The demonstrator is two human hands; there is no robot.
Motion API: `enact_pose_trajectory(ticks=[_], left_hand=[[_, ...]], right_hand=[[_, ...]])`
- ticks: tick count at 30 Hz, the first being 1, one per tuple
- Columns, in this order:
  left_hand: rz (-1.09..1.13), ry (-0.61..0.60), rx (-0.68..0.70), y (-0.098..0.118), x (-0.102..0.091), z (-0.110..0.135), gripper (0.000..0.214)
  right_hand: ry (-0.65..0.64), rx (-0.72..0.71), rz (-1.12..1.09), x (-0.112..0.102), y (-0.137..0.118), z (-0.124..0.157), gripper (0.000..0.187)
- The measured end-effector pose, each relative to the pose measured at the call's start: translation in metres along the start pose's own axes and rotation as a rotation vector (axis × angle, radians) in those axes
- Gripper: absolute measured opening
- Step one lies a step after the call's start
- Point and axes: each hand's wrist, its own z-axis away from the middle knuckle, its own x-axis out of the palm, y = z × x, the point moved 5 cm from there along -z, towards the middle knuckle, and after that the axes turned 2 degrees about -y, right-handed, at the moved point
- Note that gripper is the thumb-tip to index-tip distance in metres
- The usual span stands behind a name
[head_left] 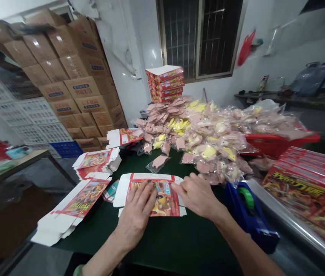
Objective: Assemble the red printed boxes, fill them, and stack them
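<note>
In front of me on the dark green table lies a flat, unfolded printed carton (166, 199) with white flaps at its ends. My left hand (139, 207) rests on the carton's printed face, fingers stretched out and lying flat. At the carton's right end is my right hand (198, 193), its fingers curled, with the thumb and fingertips on the edge and flap there. A single bagged pink piece (159, 162) lies just beyond the carton. Under the carton's left side a teal printed card (111, 191) peeks out.
Stacks of flat cartons (86, 197) lie on the left. Bagged pink and yellow pieces (202, 134) are heaped at the back, beside a red basket (268, 143). On the right are a blue tape dispenser (254, 218) and finished boxes (303, 184). More boxes (166, 84) stand behind the heap.
</note>
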Motion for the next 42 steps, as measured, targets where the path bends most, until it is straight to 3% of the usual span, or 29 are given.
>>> enact_pose_trajectory(ticks=[3, 6, 10, 13, 15, 17, 20, 24, 27, 29, 31, 34, 36, 40, 42], left_hand=[[-0.078, -0.032, -0.004, 0.007, 0.009, 0.001, 0.035], [-0.113, -0.063, -0.099, 0.006, 0.016, 0.004, 0.032], [-0.129, -0.048, -0.238, 0.002, 0.018, 0.012, 0.035], [-0.032, -0.061, -0.309, 0.0, 0.01, 0.015, 0.039], [0.058, -0.073, -0.339, -0.006, -0.001, 0.014, 0.064], [0.075, -0.024, -0.405, -0.018, -0.014, 0.013, 0.096], [0.107, 0.043, -0.532, -0.041, -0.022, 0.015, 0.106], [0.474, -0.009, -0.716, -0.054, -0.009, 0.028, 0.101], [0.999, -0.104, -0.826, -0.048, -0.004, 0.042, 0.07], [1.382, -0.177, -0.861, -0.043, -0.006, 0.052, 0.046], [1.669, -0.199, -0.884, -0.042, -0.009, 0.062, 0.037], [1.857, -0.171, -0.895, -0.05, -0.009, 0.076, 0.036], [1.834, -0.09, -0.927, -0.059, -0.005, 0.082, 0.038], [1.691, 0.14, -0.994, -0.077, 0.002, 0.09, 0.038], [1.598, 0.226, -1.003, -0.084, 0.004, 0.093, 0.035]], right_hand=[[-0.137, 0.212, -0.299, 0.03, 0.018, -0.024, 0.045], [-0.228, 0.322, -0.439, 0.06, 0.02, -0.041, 0.043], [-0.213, 0.39, -0.608, 0.087, 0.009, -0.058, 0.028], [-0.085, 0.366, -0.663, 0.09, -0.001, -0.061, 0.016], [-0.03, 0.319, -0.686, 0.084, -0.009, -0.056, 0.011], [-0.03, 0.249, -0.708, 0.077, -0.02, -0.048, 0.009], [-0.067, 0.14, -0.728, 0.065, -0.043, -0.033, 0.006], [-0.169, -0.078, -0.685, 0.057, -0.082, -0.02, 0.007], [-0.3, -0.22, -0.599, 0.062, -0.107, -0.018, 0.006], [-0.358, -0.257, -0.529, 0.07, -0.118, -0.02, 0.006], [-0.374, -0.249, -0.472, 0.081, -0.125, -0.027, 0.008], [-0.357, -0.209, -0.409, 0.097, -0.132, -0.037, 0.01], [-0.227, -0.268, -0.293, 0.097, -0.14, -0.039, 0.009], [0.459, -0.514, 0.003, 0.068, -0.157, -0.014, 0.008], [0.689, -0.477, -0.004, 0.061, -0.149, 0.003, 0.017]])
